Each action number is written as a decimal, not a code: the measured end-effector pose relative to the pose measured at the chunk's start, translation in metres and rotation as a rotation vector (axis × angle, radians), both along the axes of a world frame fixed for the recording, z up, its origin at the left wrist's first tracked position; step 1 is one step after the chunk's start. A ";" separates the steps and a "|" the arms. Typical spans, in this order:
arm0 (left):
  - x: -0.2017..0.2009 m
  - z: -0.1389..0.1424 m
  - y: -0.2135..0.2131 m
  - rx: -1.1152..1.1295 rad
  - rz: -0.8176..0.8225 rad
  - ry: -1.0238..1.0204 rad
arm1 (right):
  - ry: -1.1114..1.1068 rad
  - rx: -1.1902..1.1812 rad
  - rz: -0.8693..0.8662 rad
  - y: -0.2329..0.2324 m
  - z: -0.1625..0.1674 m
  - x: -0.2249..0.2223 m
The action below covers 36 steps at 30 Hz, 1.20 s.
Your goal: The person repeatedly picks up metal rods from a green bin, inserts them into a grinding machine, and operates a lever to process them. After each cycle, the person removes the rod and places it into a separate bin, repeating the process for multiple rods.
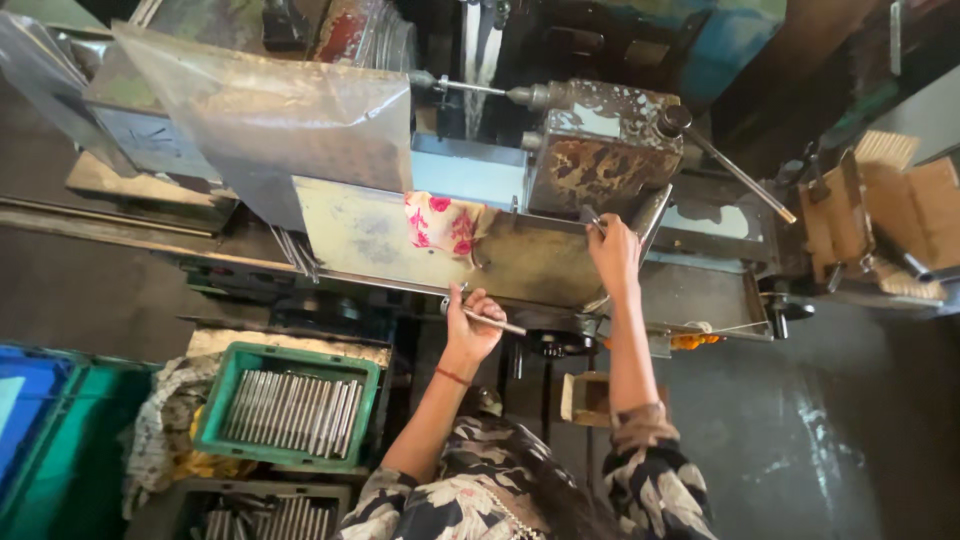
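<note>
My left hand (470,325) is closed around a thin metal lever handle (492,321) at the front of a worn machine (600,150). My right hand (613,250) reaches higher and grips a small handle (594,220) on the machine's front panel, below a rusty metal block. A red-and-white patterned cloth (445,225) hangs over the machine's front edge, just left of my hands. A red thread circles my left wrist.
A green crate (212,405) of metal rods stands at lower left; another rod-filled crate (265,518) sits below it. A blue bin (30,410) is at far left. A clear plastic sheet (270,120) shields the machine's left. Cardboard boxes (900,200) are at right.
</note>
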<state>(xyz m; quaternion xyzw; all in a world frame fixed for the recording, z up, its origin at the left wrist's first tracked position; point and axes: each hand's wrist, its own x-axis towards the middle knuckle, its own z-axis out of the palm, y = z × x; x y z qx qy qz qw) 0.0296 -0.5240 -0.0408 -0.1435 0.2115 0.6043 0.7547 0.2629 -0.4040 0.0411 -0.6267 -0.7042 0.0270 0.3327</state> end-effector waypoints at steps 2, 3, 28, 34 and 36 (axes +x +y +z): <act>-0.008 -0.005 -0.006 0.048 -0.080 0.062 | 0.047 0.009 0.058 -0.039 -0.012 -0.017; -0.011 -0.009 -0.013 0.153 -0.147 0.169 | 0.094 -0.076 0.101 -0.066 -0.023 -0.032; -0.084 -0.173 -0.066 -0.213 0.149 0.817 | 0.953 -0.844 -0.976 -0.080 -0.343 -0.021; -0.084 -0.188 -0.066 -0.267 0.205 0.734 | 0.895 -0.790 -1.091 -0.083 -0.373 -0.032; -0.086 -0.193 -0.067 -0.312 0.259 0.697 | 0.890 -0.778 -1.100 -0.087 -0.380 -0.037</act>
